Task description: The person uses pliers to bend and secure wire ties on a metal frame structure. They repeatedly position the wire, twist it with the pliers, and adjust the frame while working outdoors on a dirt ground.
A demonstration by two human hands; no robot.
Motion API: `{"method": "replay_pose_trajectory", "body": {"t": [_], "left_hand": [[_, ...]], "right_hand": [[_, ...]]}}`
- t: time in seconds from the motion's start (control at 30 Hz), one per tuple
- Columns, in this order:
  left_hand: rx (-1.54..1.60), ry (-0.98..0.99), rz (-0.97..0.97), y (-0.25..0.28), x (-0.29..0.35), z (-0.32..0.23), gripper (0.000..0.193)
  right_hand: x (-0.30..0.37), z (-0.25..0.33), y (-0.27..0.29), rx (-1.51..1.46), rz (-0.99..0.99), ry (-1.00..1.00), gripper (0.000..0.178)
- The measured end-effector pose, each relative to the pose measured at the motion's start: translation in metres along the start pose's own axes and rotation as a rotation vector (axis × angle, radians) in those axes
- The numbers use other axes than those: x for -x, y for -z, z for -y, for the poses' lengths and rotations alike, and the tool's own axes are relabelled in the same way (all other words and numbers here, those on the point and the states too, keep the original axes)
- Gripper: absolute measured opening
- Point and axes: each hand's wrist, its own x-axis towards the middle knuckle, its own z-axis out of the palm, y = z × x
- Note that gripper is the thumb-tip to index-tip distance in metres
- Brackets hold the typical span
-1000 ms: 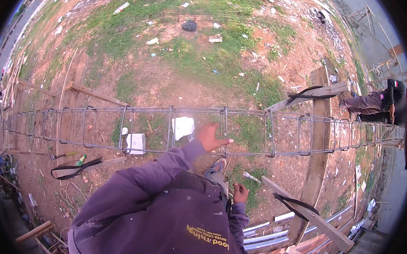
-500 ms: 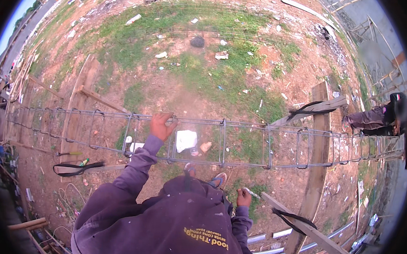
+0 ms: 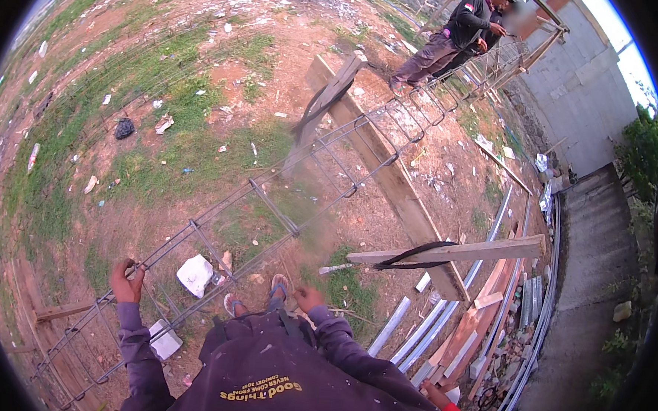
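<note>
Rebar cage [image 3: 273, 208] runs aslant before the person, from lower left to upper right, crossing over a plank [image 3: 412, 210]. The left hand [image 3: 126, 280] is half curled at its far bar, though whether it grips firmly cannot be told; the right hand [image 3: 309, 300], loosely bent, hangs near the waist, its contents unclear. Beneath the cage lies a white block [image 3: 195, 275].

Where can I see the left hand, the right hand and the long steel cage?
Left hand [image 3: 127, 286]: head view, middle of the hand.
Right hand [image 3: 309, 300]: head view, middle of the hand.
Long steel cage [image 3: 274, 208]: head view, crosswise bar near its middle.
</note>
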Motion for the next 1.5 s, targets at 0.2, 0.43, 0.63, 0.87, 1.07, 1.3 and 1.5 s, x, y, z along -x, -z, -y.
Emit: {"method": "replay_pose_trajectory", "body": {"t": [0.2,0.43,0.63,0.87,1.07,1.3,1.5], "left_hand": [[0.474,-0.137,0.100,-0.031,0.006,-0.126,0.034],[0.963,-0.106,0.396,-0.132,0.029,-0.256,0.047],[1.317,0.457,0.841,-0.214,0.000,-0.284,0.035],[1.169,0.415,0.789,-0.222,-0.006,-0.280,0.023],[1.131,0.421,0.708,-0.217,-0.005,-0.283,0.023],[1.041,0.453,0.684,-0.210,-0.001,-0.288,0.024],[1.051,0.455,0.642,-0.212,0.000,-0.289,0.027]], "right_hand": [[0.021,-0.017,-0.009,-0.219,-0.194,-0.122,0.035],[0.007,-0.001,0.034,-0.672,-0.510,-0.181,0.040],[-0.097,0.045,0.131,-0.795,-0.766,0.090,0.034],[-0.193,0.080,0.182,-0.770,-0.722,0.212,0.039],[-0.196,0.078,0.183,-0.733,-0.609,0.157,0.033],[-0.206,0.065,0.182,-0.802,-0.585,0.134,0.033],[-0.196,0.066,0.224,-0.468,-0.393,0.295,0.041]]}}
